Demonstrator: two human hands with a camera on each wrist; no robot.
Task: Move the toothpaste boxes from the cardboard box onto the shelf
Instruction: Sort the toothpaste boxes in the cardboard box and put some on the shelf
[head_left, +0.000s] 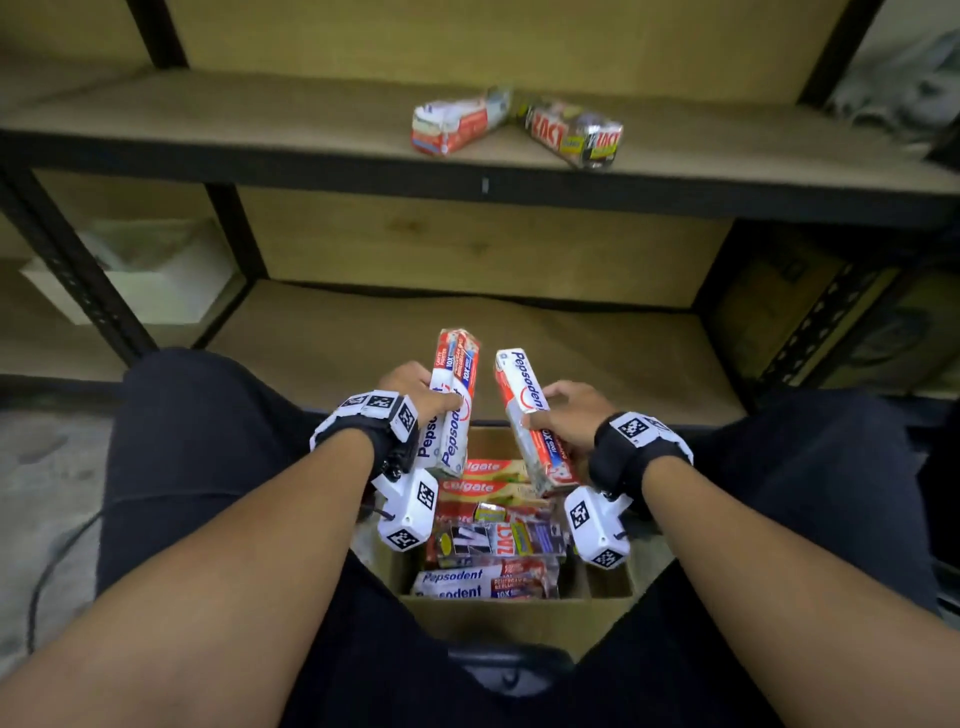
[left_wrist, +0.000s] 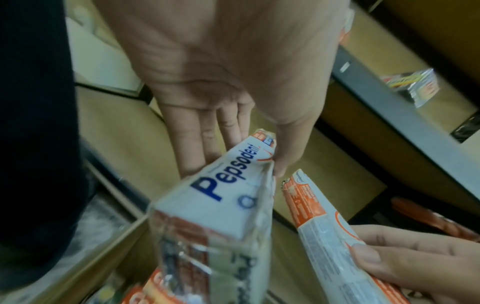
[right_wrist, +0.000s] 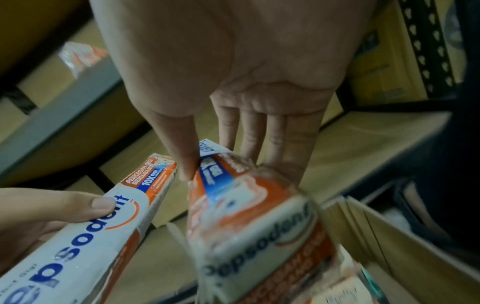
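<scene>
Looking from the head view, the left hand (head_left: 421, 392) holds one Pepsodent pack (head_left: 453, 402) and the right hand (head_left: 569, 415) holds a second pack (head_left: 530, 418), each with thumb and fingers pinched round its middle, both lifted just above the carton (head_left: 511, 616) that sits between the knees. On the shelf (head_left: 208, 119) two bundles already lie side by side: a white-and-red bundle (head_left: 457, 124) and a Zact bundle (head_left: 574, 135), touching or nearly so at their far ends. Inside the carton several packs are left: two Colgate boxes (head_left: 488, 478), a Zact pack (head_left: 498, 540) and Pepsodent at the near end (head_left: 483, 584). So I judge the job well short of half done, with two packs in transit and a layer or more to go; what lies under that layer is hidden. From the left wrist, the thumb (left_wrist: 285, 144) and fingers (left_wrist: 192, 139) clamp the Pepsodent pack (left_wrist: 221, 205), the other pack (left_wrist: 319, 226) just beside it, the shelf edge (left_wrist: 389, 98) above and well apart. From the right wrist, the thumb (right_wrist: 182, 148) and fingers (right_wrist: 285, 144) clasp the blurred pack (right_wrist: 246, 205), and the carton wall (right_wrist: 389, 236) shows below right.
</scene>
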